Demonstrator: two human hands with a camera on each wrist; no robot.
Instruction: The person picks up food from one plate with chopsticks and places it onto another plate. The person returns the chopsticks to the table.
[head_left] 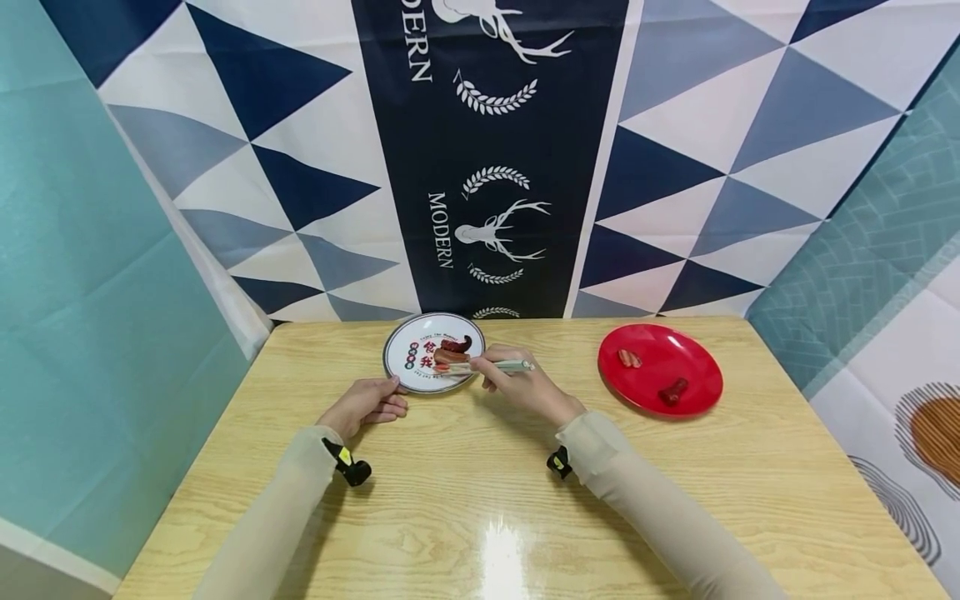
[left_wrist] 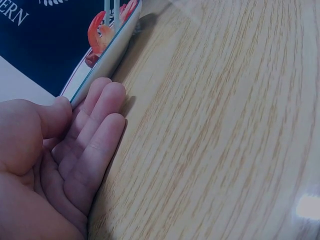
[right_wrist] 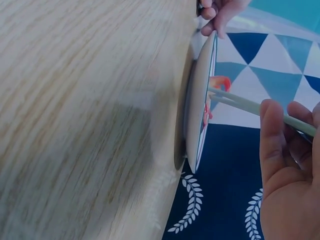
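Note:
My left hand (head_left: 367, 406) pinches the near left rim of a white plate (head_left: 430, 325) with a dark edge. In the left wrist view the thumb lies over the rim, with the other fingers below it. My right hand (head_left: 525, 386) grips pale green chopsticks (right_wrist: 240, 102), whose tips reach down onto the food on that plate. There lie a dark red-brown curved piece (head_left: 457, 344), a brown meat-like piece (head_left: 448, 357) and an orange-red, shrimp-like piece (left_wrist: 96, 32). Whether the tips hold any of it, I cannot tell.
On the right of the wooden table (head_left: 450, 467) stands a red plate (head_left: 652, 342). It carries a small striped meat-like piece (head_left: 629, 359) and a dark red-brown piece (head_left: 673, 392). A patterned cloth (head_left: 315, 167) hangs behind the table.

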